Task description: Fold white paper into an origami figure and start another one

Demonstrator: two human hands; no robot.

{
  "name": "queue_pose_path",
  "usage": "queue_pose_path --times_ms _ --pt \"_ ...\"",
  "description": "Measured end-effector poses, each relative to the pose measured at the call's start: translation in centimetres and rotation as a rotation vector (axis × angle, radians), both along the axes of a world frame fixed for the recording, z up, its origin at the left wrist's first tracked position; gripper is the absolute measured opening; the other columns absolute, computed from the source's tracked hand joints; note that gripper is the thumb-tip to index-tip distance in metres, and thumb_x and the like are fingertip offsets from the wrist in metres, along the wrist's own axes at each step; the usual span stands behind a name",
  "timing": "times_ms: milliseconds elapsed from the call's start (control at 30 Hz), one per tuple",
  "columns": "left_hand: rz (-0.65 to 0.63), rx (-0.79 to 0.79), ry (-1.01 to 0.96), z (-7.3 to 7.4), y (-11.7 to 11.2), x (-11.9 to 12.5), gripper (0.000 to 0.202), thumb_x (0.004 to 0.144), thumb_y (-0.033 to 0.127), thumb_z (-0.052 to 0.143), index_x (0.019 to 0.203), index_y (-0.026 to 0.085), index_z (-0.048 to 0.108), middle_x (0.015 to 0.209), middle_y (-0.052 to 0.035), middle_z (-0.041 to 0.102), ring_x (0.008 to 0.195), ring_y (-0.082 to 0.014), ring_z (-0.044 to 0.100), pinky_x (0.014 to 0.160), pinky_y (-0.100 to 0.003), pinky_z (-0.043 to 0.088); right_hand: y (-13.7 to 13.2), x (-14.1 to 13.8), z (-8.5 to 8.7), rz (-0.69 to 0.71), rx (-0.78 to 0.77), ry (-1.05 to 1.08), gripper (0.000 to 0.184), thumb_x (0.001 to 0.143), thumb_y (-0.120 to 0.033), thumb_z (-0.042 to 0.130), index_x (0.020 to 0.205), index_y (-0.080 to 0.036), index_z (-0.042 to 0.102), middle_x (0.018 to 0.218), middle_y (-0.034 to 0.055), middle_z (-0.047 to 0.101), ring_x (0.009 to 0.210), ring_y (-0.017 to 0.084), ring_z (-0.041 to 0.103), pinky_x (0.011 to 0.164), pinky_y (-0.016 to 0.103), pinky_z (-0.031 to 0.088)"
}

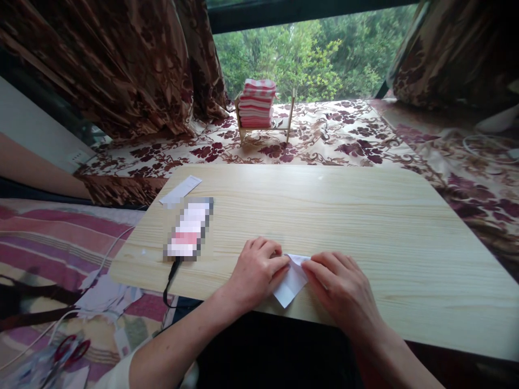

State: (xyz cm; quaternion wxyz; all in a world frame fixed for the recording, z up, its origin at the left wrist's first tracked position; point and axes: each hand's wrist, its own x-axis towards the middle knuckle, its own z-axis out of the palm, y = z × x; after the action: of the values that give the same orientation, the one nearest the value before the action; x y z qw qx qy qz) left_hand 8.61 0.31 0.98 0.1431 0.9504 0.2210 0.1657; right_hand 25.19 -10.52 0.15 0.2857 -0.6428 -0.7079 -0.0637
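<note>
Between my hands, near the front edge of the wooden table (365, 216), is a small white sheet of paper (290, 286), partly folded at its top. My left hand (259, 270) pinches its upper left edge between thumb and fingers. On the other side, my right hand (338, 283) grips the upper right corner, fingers curled. One corner of the paper points toward me. My fingers hide parts of both side edges.
A phone-like device with a blurred screen (190, 229) and a black strap (172, 278) lies at the table's left, below a white paper strip (181, 190). Red-handled scissors (71, 351) rest at lower left. Behind stands a small rack with folded pink-and-white cloths (256, 105).
</note>
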Motion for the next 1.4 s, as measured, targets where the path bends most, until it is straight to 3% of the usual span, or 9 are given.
queue_pose_path --times_ms 533,1100,1400 --pt "-0.004 -0.008 -0.004 0.2 0.0 0.0 0.017 0.087 0.025 0.055 0.096 0.022 0.069 0.095 -0.0050 0.065 0.093 -0.0210 0.052 0.082 -0.037 0.040 -0.5 -0.2 -0.1 0.032 -0.112 -0.018 0.020 0.092 -0.018 0.048 0.091 -0.018 0.068 0.084 0.0068 0.063 0.078 0.020 0.052 0.071 0.031 0.039" --pt "0.002 -0.032 -0.006 0.2 0.0 0.0 0.015 0.086 0.024 0.057 0.093 0.023 0.070 0.096 -0.0044 0.066 0.093 -0.0207 0.052 0.083 -0.037 0.040 -1.0 0.4 -0.4 0.095 -0.122 -0.031 0.022 0.091 -0.015 0.048 0.103 -0.017 0.066 0.092 0.0094 0.064 0.084 0.021 0.055 0.073 0.034 0.046" --pt "0.001 -0.027 -0.007 0.1 0.1 0.0 0.016 0.086 0.024 0.057 0.094 0.023 0.070 0.097 -0.0045 0.066 0.093 -0.0207 0.052 0.083 -0.037 0.040 -0.7 0.6 0.4 0.148 -0.163 -0.085 0.022 0.089 -0.013 0.047 0.102 -0.016 0.065 0.088 0.0094 0.064 0.080 0.021 0.055 0.070 0.035 0.048"
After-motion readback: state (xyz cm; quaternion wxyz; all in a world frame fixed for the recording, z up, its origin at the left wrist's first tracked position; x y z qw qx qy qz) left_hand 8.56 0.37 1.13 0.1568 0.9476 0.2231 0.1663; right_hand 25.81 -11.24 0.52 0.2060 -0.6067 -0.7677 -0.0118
